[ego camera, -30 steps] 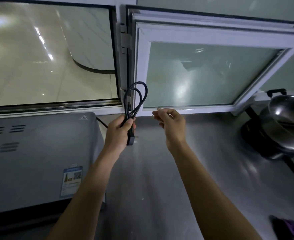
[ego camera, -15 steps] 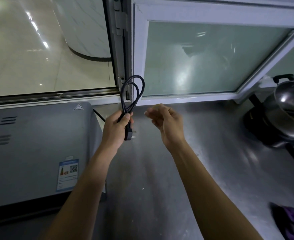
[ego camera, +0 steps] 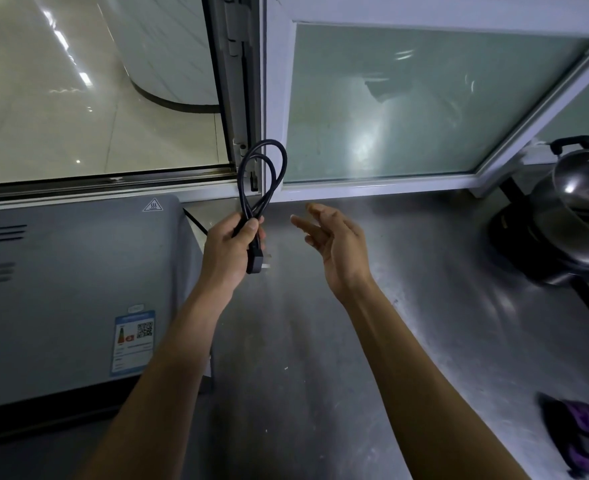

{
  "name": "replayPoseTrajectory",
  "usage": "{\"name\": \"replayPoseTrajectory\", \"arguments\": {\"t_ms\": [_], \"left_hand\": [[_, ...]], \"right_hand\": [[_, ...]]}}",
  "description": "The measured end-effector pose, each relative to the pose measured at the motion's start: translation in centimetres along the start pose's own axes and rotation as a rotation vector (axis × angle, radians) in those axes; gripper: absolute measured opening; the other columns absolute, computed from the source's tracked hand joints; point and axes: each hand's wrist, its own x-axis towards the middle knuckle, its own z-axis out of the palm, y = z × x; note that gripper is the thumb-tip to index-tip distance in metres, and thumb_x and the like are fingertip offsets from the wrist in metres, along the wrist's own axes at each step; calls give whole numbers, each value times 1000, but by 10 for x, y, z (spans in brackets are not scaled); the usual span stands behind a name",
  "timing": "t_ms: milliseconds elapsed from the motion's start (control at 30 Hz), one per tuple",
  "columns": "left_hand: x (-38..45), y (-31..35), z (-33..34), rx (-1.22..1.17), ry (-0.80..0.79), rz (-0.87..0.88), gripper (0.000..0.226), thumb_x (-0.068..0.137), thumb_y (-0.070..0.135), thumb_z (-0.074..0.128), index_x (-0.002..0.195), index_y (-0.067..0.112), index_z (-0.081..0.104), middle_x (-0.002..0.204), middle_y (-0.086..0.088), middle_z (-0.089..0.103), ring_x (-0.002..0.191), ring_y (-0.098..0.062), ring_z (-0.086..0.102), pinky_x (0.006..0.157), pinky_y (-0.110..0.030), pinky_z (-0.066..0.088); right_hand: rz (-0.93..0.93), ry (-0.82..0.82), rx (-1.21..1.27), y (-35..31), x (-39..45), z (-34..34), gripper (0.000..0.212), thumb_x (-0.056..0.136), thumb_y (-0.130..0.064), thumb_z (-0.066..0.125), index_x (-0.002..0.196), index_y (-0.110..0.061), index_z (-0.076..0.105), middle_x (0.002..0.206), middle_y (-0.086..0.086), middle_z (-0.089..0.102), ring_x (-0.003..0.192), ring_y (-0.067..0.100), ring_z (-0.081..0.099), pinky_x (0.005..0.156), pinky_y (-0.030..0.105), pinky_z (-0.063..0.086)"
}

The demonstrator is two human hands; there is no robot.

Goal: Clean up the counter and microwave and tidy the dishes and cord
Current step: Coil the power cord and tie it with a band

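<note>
My left hand (ego camera: 232,245) grips a black power cord (ego camera: 264,174) folded into upright loops, with the plug (ego camera: 255,262) hanging below my fist. A length of the cord runs from my hand back behind the grey microwave (ego camera: 71,289) on the left. To the right of the cord, my right hand (ego camera: 334,239) hovers with relaxed fingers and holds nothing, a short gap away from it. Both hands are above the steel counter (ego camera: 320,341).
A stack of steel pots and a black pan (ego camera: 570,223) sits at the right on the counter. A purple cloth (ego camera: 587,434) lies at the bottom right. A white-framed window (ego camera: 390,105) stands open behind the counter.
My right hand has opened from a pinch and drawn away to the right of the cord loops. My left hand keeps its grip on the cord and has sunk a little.
</note>
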Motion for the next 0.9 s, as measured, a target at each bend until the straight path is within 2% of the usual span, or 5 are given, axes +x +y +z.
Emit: {"name": "replayPoseTrajectory", "arguments": {"t_ms": [133,333,567,733,900], "left_hand": [[-1,1,0,16,2,8,18,102,6,49,97,4,66,72,-3,61,61,-10,55,59,-16,45],[-1,1,1,14,8,6,17,102,5,49,99,0,65,73,-6,61,59,-9,55,58,-15,44],[-1,1,0,17,-2,15,18,102,4,48,103,-4,64,73,-7,59,57,-8,54,57,-15,43],[-2,1,1,13,0,21,18,102,4,48,104,-5,64,74,-7,59,58,-8,55,58,-15,44],[-1,-2,1,31,-23,17,18,102,5,48,101,-1,65,74,-6,60,60,-10,55,59,-17,45]], "right_hand": [[-64,-4,-38,3,-2,-4,34,93,13,46,112,-7,67,99,1,69,101,27,73,87,30,46],[-113,45,-28,4,-2,-8,28,96,7,54,116,-5,69,141,1,57,92,26,74,86,30,54],[-120,80,-38,4,-3,-11,17,94,-4,64,106,-11,74,128,9,67,76,20,74,72,29,53],[-128,110,-29,1,-7,-11,28,89,-6,71,117,-9,71,90,8,72,70,19,71,66,30,56],[-161,137,-99,-1,-10,-10,24,91,-17,71,115,-11,71,92,10,72,71,23,72,59,36,58]]}}
